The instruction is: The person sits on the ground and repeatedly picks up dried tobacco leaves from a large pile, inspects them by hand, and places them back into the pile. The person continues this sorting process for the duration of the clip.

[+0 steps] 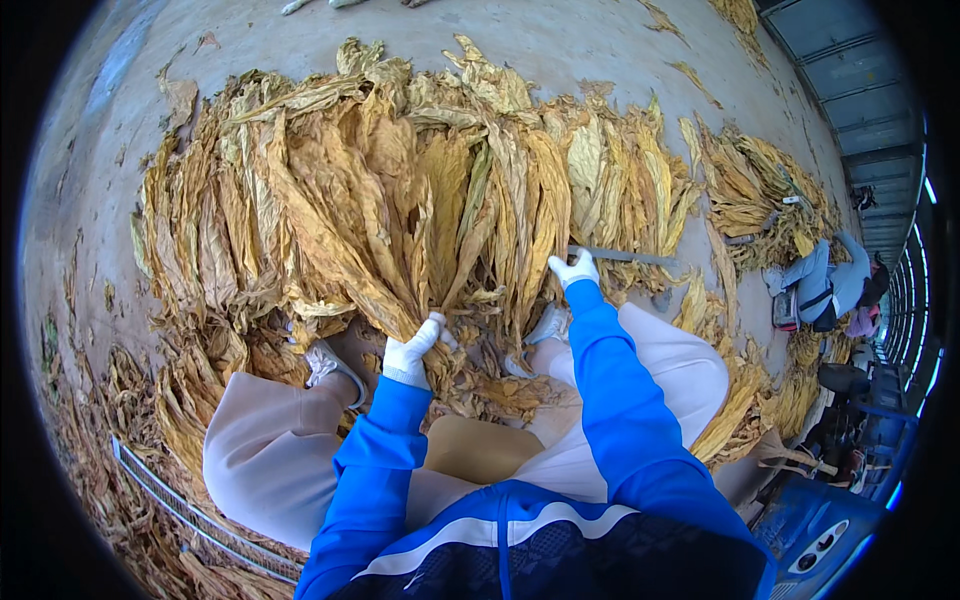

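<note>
My left hand (411, 349), in a white knit glove, grips the gathered stem ends of a fan of dried tobacco leaves (337, 195), which spreads away from me. My right hand (574, 268), gloved the same way, is closed around the near end of a long flat grey strip (630, 257), whose material I cannot tell; it points to the right across the leaves. Beside that hand hang yellow-brown tobacco leaves (551, 195). A wide heap of them lies on the concrete floor before my feet.
More tobacco leaves (750, 195) lie at the right, near a crouching person (821, 285). A metal mesh rack (202, 517) stands at lower left. A blue vehicle (817, 532) is at lower right. Leaf scraps litter the concrete floor (247, 37).
</note>
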### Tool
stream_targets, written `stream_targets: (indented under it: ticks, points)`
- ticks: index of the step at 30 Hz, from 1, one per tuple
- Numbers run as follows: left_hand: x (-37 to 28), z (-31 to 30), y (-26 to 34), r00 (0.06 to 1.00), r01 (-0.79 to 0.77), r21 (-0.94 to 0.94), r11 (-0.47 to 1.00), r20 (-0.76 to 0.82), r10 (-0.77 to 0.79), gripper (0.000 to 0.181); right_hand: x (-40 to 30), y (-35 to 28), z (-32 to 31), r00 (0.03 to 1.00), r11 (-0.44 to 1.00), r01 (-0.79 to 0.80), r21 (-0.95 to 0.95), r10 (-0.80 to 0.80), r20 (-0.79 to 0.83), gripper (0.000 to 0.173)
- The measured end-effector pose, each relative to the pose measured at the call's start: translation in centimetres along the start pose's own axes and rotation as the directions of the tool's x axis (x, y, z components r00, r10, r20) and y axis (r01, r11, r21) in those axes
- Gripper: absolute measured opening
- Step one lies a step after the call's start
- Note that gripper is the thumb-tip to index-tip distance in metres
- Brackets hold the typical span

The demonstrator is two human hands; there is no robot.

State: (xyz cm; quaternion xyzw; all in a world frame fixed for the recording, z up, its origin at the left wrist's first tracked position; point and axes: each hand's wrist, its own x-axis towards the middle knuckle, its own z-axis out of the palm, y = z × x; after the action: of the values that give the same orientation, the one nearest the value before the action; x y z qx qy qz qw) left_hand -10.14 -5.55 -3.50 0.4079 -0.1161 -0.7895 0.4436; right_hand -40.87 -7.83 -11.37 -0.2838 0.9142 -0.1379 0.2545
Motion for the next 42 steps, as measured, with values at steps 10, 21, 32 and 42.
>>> stream_targets:
  ticks: [10,21,32,42]
  points:
    - [-0.3,1.3,1.8,0.983,-0.093,-0.117,0.989,-0.17,0.073,0.028,-2.2,-3.5,-4.1,0.921,0.885,0.382,0.268,-0.339,-0.192,0.045]
    - [-2.8,-1.9,6.3,0.917,-0.38,-0.187,0.906,-0.202,0.343,0.038,-4.1,-12.1,1.8,0.961,0.966,0.22,-0.137,-0.19,0.201,0.065]
    - [-1.2,-0.6,3.8,0.955,-0.205,-0.205,0.957,-0.256,0.149,0.029,-3.8,-8.9,0.3,0.737,0.68,-0.018,0.733,-0.486,0.469,0.033]
    - [-2.0,0.2,1.5,0.996,-0.085,0.088,0.993,-0.015,0.086,0.028,-14.1,-15.3,-8.5,0.524,0.531,0.173,0.829,-0.763,0.379,0.047]
